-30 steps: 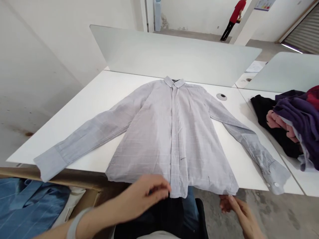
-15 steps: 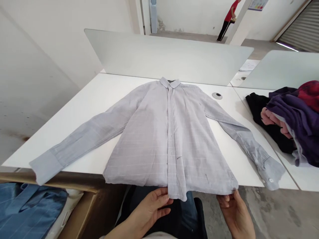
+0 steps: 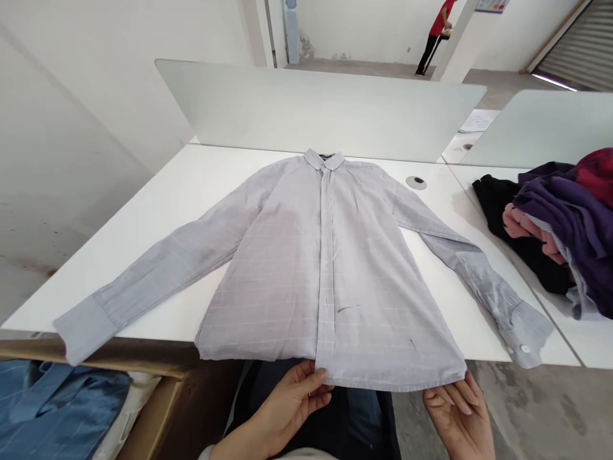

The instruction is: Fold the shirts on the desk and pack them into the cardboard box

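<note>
Grey long-sleeved shirt (image 3: 306, 268) lying face up and flat on the white tabletop (image 3: 143, 268), collar (image 3: 323, 160) pointing away, sleeves spread wide, the hem (image 3: 387, 381) hanging just past the near edge. Thin woven cloth by the look: light, soft and limp, firmer only at the collar, button placket (image 3: 325, 287) and cuffs; likely to slide on the smooth top and to bunch if dragged. Left hand (image 3: 282, 409) sits at the hem beside the placket, fingers loosely curved, tips at the underside of the cloth. Right hand (image 3: 454, 415) is at the hem's right corner, half open, fingers spread, tips at the edge. Whether either is pinching cloth cannot be told from this view. Best purchase seems to be the two hem corners, or the firmer right cuff (image 3: 527, 332) for a sleeve. On the tabletop to the right, a heap of dark and purple clothes (image 3: 560, 223); below left, a blue striped shirt (image 3: 62, 409) in a cardboard box (image 3: 163, 409). Beyond the pale divider (image 3: 316, 108), a person (image 3: 438, 32) in red stands far off.
</note>
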The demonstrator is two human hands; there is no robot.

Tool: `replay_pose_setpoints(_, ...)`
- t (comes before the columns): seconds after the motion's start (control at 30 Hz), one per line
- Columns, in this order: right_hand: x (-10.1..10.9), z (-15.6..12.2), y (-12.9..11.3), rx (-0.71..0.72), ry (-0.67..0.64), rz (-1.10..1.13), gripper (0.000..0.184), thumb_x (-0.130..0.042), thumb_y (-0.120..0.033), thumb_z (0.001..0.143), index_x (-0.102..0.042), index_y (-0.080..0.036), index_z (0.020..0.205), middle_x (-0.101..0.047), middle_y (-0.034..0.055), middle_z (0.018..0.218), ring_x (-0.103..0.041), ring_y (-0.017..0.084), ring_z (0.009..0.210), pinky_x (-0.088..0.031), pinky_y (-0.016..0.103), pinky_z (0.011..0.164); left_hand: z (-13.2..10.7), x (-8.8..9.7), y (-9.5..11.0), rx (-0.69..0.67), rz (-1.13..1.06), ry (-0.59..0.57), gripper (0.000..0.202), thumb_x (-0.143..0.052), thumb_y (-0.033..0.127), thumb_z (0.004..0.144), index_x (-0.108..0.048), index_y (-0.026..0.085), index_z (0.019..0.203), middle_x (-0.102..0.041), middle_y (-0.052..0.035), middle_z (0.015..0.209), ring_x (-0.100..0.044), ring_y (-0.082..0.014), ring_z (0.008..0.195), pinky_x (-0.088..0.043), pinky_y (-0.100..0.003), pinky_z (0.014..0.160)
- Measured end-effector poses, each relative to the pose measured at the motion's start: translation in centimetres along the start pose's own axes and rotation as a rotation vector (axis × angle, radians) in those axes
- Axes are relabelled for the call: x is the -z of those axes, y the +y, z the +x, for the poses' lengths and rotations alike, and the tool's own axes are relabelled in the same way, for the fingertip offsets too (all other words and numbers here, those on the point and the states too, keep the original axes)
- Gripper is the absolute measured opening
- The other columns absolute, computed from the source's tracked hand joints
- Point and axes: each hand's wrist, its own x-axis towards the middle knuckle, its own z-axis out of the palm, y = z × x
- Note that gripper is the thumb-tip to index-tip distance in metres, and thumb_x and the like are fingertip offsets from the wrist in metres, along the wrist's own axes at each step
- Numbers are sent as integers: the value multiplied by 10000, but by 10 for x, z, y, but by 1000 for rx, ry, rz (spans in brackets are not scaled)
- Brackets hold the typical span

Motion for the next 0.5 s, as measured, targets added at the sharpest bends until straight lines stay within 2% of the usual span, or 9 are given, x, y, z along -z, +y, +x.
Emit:
replay_pose_setpoints(0.17, 0, 3, 0, -47, 14, 50, 354, -717, -152, 742, -371, -202, 684, -333, -128, 513, -267, 12, 389, -438, 166, 499, 5, 3, -1, 0, 3, 37, 238, -825, 190, 694, -657, 156, 858, -656, -49, 896, -640, -144, 833, -531, -273, 785)
replay_pose_setpoints(0.33, 13, 10, -5, -24, -26, -231, 327, -708, -304, 783, -424, -196, 662, -370, -81, 547, -333, 48, 445, -422, 201, 484, 7, 7, -2, -50, -36, 29, 349, -857, 233, 650, -650, 191, 928, -638, -57, 1081, -600, -194, 1045, -510, -315, 890)
replay_pose_setpoints(0.4, 18, 14, -8, 64, 6, -372, 328, -707, -372, 784, -467, -187, 658, -425, -55, 585, -404, 69, 508, -431, 213, 506, 7, 8, -1, -91, -46, 24, 404, -881, 283, 609, -643, 199, 925, -624, -60, 1144, -565, -217, 1122, -491, -326, 920)
replay_pose_setpoints(0.5, 23, 20, -11, 290, 116, -502, 272, -755, -384, 729, -570, -186, 752, -527, -36, 726, -494, 90, 631, -446, 210, 554, 7, 8, 2, -140, -6, 8, 462, -894, 345, 570, -638, 193, 924, -614, -74, 1213, -528, -253, 1194, -456, -337, 955)
